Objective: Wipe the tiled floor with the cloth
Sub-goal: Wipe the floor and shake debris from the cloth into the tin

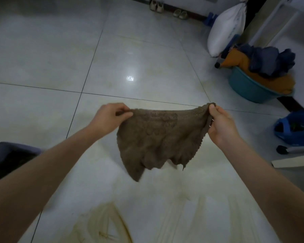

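Head view shows the left hand (111,116) and right hand (219,125) each pinching a top corner of the brown cloth (156,137) — spread out, hanging above the floor (130,58), likely to lay it flat for wiping.

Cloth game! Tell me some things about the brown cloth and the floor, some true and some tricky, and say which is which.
1. The left hand and the right hand each pinch a top corner of the brown cloth. True.
2. The brown cloth lies spread flat. False: it hangs from the hands, not spread on the tiled floor.
3. Clothes are piled in the teal basin. True.
4. The tiles nearest the person are spotless. False: yellowish streaks mark them.
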`<state>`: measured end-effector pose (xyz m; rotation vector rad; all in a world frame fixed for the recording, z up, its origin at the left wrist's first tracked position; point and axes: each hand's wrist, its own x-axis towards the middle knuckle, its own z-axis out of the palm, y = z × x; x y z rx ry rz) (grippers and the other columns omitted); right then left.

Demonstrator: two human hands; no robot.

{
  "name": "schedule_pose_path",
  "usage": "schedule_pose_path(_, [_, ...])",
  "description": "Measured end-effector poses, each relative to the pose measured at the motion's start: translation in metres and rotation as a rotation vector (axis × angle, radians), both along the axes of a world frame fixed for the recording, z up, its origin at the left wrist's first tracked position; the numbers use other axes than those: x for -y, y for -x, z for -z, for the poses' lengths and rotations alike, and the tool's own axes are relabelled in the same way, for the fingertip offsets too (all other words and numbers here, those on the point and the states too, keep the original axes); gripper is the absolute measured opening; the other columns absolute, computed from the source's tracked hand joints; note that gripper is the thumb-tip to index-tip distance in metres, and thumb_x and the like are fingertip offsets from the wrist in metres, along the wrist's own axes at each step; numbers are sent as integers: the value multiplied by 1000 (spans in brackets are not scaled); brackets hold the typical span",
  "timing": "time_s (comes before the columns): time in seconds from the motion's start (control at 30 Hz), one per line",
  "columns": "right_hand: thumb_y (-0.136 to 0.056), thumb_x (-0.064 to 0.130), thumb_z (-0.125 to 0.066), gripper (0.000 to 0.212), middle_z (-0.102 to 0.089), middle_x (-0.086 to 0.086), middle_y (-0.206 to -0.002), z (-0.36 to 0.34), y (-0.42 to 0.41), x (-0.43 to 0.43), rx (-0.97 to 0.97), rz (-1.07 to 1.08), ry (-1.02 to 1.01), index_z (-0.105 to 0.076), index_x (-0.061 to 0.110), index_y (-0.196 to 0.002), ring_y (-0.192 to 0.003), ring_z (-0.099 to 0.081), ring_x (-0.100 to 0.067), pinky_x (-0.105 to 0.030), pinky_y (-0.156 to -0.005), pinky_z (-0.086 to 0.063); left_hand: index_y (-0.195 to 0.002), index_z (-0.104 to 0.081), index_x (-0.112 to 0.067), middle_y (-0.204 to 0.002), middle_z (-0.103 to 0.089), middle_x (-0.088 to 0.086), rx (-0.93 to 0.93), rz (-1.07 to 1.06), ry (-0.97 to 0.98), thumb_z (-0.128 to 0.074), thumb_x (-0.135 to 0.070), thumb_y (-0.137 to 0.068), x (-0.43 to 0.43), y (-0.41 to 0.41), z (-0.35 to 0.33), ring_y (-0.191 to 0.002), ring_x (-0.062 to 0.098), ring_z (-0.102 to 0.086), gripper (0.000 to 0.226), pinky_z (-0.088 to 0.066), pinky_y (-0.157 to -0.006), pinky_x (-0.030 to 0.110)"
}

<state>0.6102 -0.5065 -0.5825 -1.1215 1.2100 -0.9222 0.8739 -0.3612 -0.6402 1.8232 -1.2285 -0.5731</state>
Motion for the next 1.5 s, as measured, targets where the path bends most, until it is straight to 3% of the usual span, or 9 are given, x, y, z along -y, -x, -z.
schedule_pose_path(0.1, [-100, 26, -51, 29, -64, -7, -122, -6, -7, 12, 106, 17, 6, -60, 11, -123, -113, -61, -21, -37, -103, -48, -88, -68, -23, -82, -68, -4, 4, -72, 113, -67, -20, -89, 12, -11, -29, -77, 7, -62, 4, -48, -75, 16])
schedule_pose_path(0.27, [-100, 23, -50, 19, -69, -4, -101, -3, -8, -5, 299, -123, 6, -64, 11, -102, -100, -66, -19, -33, -92, -54, -80, -69, -20, -69, -66, -8, -163, -45, 244, -67, -12, -88, -13, -18, -41, -61, -6, -61, 12, -45, -59, 4])
schedule_pose_path(0.33, [-101, 22, -48, 21, -70, -7, -104, 12, -2, -21, 279, -154, -13, -63, 7, -104, -101, -67, -20, -35, -88, -56, -75, -70, -27, -66, -68, -9, -100, 35, 173, -68, -13, -88, -36, -22, -27, -62, -1, -60, 19, -47, -62, 12])
schedule_pose_path(0.43, [-101, 17, -45, 21, -72, -8, -95, 51, 10, -55, 205, -156, -111, -63, 5, -99, -89, -69, -21, -37, -76, -60, -73, -70, -20, -65, -69, 3, -33, 154, -20, -69, -12, -87, -75, -20, 15, -65, 30, -62, 16, -51, -71, 36])
schedule_pose_path(0.57, [-99, 14, -48, 20, -69, -4, -77, 110, 33, -104, 5, -168, -280, -63, 12, -86, -70, -64, -18, -27, -55, -51, -69, -69, -33, -57, -63, 2, -118, 236, -268, -69, -14, -87, -128, -1, 77, -47, 14, -51, 26, -44, -50, 22])
schedule_pose_path(0.8, [-100, 26, -51, 29, -72, -6, -91, 184, 74, -160, -306, -295, -469, -74, 16, -86, -88, -68, -25, -40, -72, -59, -82, -66, -39, -70, -67, -15, 23, 489, -512, -65, -30, -90, -173, 23, 129, -63, 5, -61, 13, -45, -63, 14])
schedule_pose_path(0.9, [-101, 29, -49, 30, -63, -11, -80, 196, 72, -153, -415, -305, -384, -68, 10, -86, -77, -61, -27, -40, -66, -49, -87, -70, -30, -68, -61, -32, 85, 525, -535, -63, -29, -93, -162, 18, 130, -66, -5, -60, 10, -39, -63, 6])
schedule_pose_path(1.3, [-100, 15, -50, 18, -57, -3, -73, 221, 17, -60, -674, -141, 109, -63, 5, -91, -67, -50, -16, -24, -59, -29, -89, -69, -26, -66, -53, -17, 365, 73, -446, -59, -38, -93, -36, -15, 149, -63, 5, -50, 16, -36, -56, 23])
schedule_pose_path(1.5, [-97, 13, -55, 17, -60, -3, -76, 231, 15, -48, -762, -144, 243, -67, 0, -96, -74, -58, -22, -12, -60, -33, -98, -65, -13, -92, -60, 3, 366, -102, -356, -56, -28, -96, -20, -11, 165, -82, 22, -57, 18, -48, -70, 37])
